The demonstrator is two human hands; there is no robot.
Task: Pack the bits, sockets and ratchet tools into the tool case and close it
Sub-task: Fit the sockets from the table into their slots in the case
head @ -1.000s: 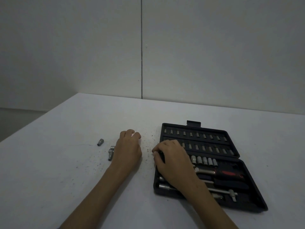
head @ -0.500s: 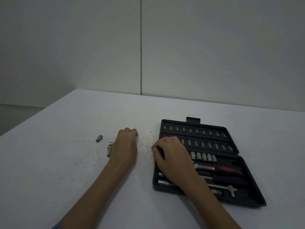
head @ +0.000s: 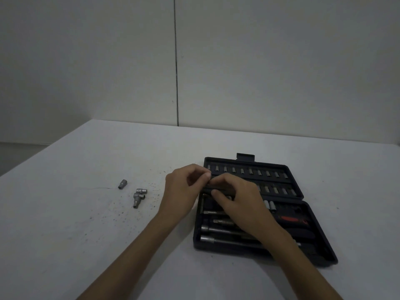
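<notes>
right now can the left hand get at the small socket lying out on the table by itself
Probably yes. The small socket lies alone on the bare table, with only the universal joint near the path. But the left hand is busy at the tool case edge, fingers curled.

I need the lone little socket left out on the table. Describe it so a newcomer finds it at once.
Start at the open black tool case on the white table and look left past the left hand. Two metal pieces lie there; the small socket is the farther-left one, a short plain stub, unlike the longer, jointed piece beside it.
</notes>
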